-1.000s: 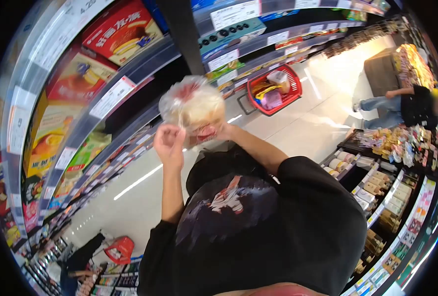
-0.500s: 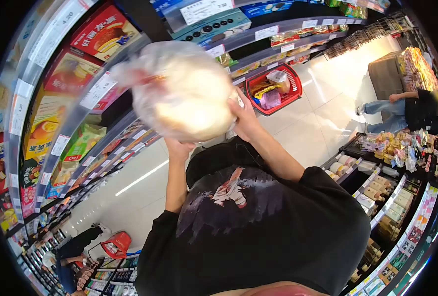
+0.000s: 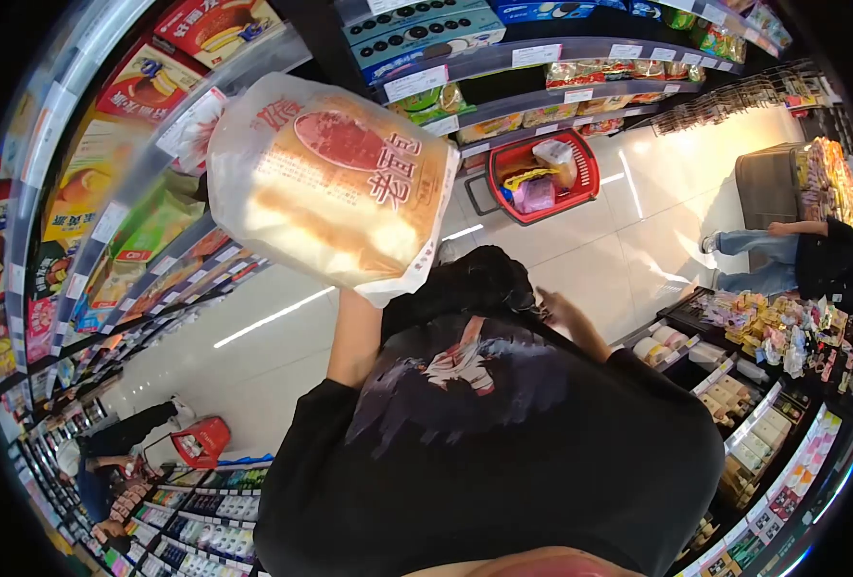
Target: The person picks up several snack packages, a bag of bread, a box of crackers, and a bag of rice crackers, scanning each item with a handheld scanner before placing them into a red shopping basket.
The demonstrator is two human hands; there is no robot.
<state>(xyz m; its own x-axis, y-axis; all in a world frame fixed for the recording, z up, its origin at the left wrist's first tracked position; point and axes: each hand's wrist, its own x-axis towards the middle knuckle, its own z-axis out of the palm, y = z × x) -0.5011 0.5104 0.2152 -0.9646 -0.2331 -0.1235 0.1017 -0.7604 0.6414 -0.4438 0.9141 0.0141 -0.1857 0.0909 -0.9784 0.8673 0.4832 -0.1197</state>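
A bag of bread [image 3: 321,188] in a clear printed wrapper with a red oval and red lettering is held up in front of the shelf. Its twisted end points to the upper left. My left hand [image 3: 361,296] holds it from below, the fingers mostly hidden behind the bag. My right hand [image 3: 559,313] is away from the bread, low beside my dark clothing on the right; its fingers are shadowed and partly blurred.
A red basket [image 3: 590,178] holding several packets stands on the floor ahead. Snack shelves [image 3: 157,245] curve along the left and front. A person in jeans [image 3: 763,260] stands at right; another person [image 3: 100,471] is lower left, near a second red basket [image 3: 202,440].
My right hand has let go of the bread bag and dropped down to my right side. The bag has turned, its printed face now showing, and shifted left in my left hand.
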